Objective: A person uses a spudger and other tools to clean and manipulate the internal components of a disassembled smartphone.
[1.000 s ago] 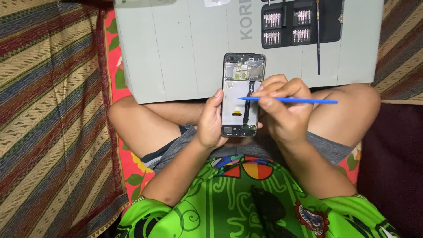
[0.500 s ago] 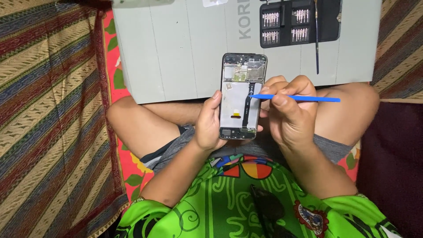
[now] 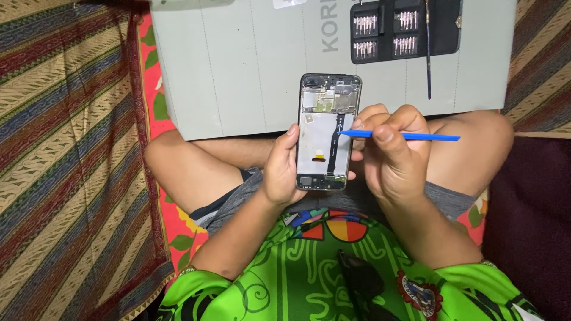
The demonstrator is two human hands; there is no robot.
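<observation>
My left hand (image 3: 279, 169) grips an opened phone (image 3: 326, 131) upright by its left edge, back cover off, showing a circuit board at the top and a pale battery bay below. My right hand (image 3: 392, 151) pinches a thin blue plastic pry tool (image 3: 410, 137). The tool lies level, and its pointed left tip touches the flat ribbon cable on the right side of the phone's inside. Both hands hover over my crossed bare legs.
A large grey flat box (image 3: 238, 65) lies in front of my knees. On it sit a black case of screwdriver bits (image 3: 404, 30) and a thin dark screwdriver (image 3: 427, 50). Striped woven cloth (image 3: 65, 148) covers the floor at left; a dark cushion (image 3: 529, 220) is at right.
The blue tool's tip has slid right and slightly up, from the middle of the phone to the ribbon cable at its right side. The left hand keeps its hold.
</observation>
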